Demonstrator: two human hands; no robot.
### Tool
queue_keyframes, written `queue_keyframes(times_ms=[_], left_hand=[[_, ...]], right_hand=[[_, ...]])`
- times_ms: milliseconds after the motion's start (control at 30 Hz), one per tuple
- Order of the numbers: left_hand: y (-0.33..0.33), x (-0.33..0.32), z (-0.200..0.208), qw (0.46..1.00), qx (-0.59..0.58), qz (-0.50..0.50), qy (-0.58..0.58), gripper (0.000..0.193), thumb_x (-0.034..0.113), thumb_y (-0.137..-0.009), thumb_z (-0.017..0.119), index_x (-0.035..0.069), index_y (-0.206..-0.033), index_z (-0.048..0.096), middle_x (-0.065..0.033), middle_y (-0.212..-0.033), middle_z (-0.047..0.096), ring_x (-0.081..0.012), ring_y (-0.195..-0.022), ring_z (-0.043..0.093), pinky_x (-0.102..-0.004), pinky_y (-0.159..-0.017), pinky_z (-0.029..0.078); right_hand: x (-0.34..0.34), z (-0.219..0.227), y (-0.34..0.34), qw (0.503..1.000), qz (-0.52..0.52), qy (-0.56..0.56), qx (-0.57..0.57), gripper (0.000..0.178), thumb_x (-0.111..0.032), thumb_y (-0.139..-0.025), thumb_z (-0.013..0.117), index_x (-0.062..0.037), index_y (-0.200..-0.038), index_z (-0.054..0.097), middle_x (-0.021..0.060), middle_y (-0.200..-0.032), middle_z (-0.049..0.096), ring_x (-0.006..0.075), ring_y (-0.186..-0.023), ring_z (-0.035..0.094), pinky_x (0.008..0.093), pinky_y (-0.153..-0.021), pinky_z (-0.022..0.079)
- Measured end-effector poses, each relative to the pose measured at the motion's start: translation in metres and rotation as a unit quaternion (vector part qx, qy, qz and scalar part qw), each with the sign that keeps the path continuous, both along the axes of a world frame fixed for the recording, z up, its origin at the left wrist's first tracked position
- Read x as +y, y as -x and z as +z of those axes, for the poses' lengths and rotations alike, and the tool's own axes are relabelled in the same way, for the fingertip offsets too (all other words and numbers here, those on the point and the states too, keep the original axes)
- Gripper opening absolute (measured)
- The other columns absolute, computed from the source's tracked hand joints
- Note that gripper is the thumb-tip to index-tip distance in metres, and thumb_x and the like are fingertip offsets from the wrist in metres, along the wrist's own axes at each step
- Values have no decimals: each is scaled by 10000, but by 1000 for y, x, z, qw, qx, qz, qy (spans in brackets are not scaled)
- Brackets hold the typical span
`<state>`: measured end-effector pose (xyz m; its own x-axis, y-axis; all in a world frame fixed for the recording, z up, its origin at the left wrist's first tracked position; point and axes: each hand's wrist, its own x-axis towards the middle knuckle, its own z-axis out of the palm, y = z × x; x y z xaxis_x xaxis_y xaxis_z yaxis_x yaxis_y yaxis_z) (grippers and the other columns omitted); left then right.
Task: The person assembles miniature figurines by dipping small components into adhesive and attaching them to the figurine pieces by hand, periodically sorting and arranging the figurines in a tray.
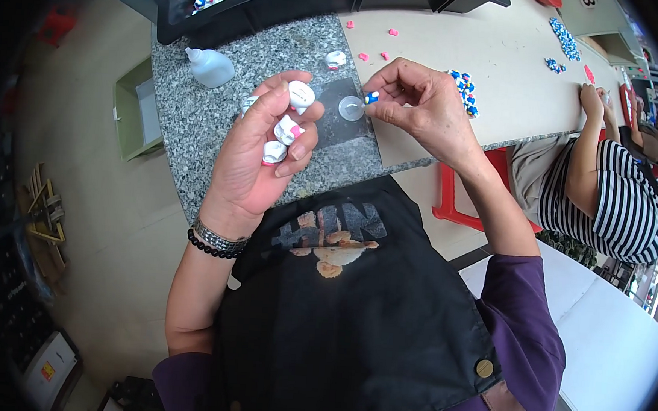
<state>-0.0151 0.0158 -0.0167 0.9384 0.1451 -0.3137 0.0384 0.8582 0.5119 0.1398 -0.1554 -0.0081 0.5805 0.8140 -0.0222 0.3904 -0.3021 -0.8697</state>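
Head view: mid-frame, our L hand (253,144) is half-curled, palm up, w/ a white oval piece (300,94) btwn thumb & fingertips; two more white-&-pink pcs (287,131) sit lower along the fingers. Our R hand (433,110), upper centre, pinches a tiny blue-&-white part (371,98) btwn thumb & index, just beside a small round clear dish (351,108). Upper L we see a squeeze bottle (211,68) on the granite top (198,122), plus a loose white pc (336,60) nr top centre. Blue-&-white pile (467,97) lies R of our R hand; pink bits (393,32) up top. Black bin (303,9) spans the top edge; striped-shirt co-worker (608,192) sits far R.
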Motion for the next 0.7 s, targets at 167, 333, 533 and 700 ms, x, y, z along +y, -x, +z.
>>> queue_keyframes(times_ms=[167,333,533,700], left_hand=[[0,-3,4,998,35,9,-53,283,206,-977,539,37,-1204,518,-98,-910,610,-75,-588,505,-164,-392,322],[6,-2,-1,994,33,4,-104,340,285,-986,559,17,-1194,525,-70,-834,603,-59,-561,483,-157,-393,308],[12,0,-1,998,-29,-5,-61,336,270,-988,558,16,-1205,518,-51,-760,590,-57,-532,470,-167,-392,303],[8,-4,12,993,10,21,-120,338,198,-959,589,14,-1231,509,-94,-877,610,-57,-560,485,-172,-407,314]], right_hand=[[-2,1,-1,997,16,18,-76,188,-94,-770,784,-28,-902,668,33,-819,682,73,-747,623,236,-703,522],[1,2,2,994,24,-6,-107,176,-87,-781,775,-33,-894,651,15,-774,644,74,-717,603,236,-711,514],[-1,2,-1,973,-2,-83,217,149,-81,-866,701,-26,-966,605,10,-798,631,81,-702,579,234,-690,499],[-5,0,-4,963,3,-113,245,140,-84,-889,672,-24,-990,597,28,-805,637,86,-712,592,233,-685,499]])
